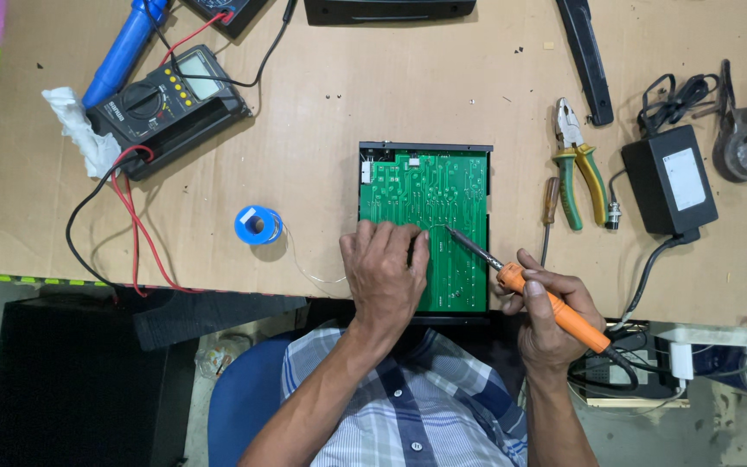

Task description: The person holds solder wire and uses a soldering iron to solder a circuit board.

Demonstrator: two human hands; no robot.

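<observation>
Now | left hand (384, 272) flat on circuit board (430, 195) | right hand (551, 316) gripping soldering iron (529, 290)

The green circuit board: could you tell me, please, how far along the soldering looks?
Done: the circuit board lies bare, solder side up, in its black case. In hand: the left hand rests on it, and the right hand touches the soldering iron tip to it. Left: the joint looks unfinished, the case is open, and the pliers lie out.
</observation>
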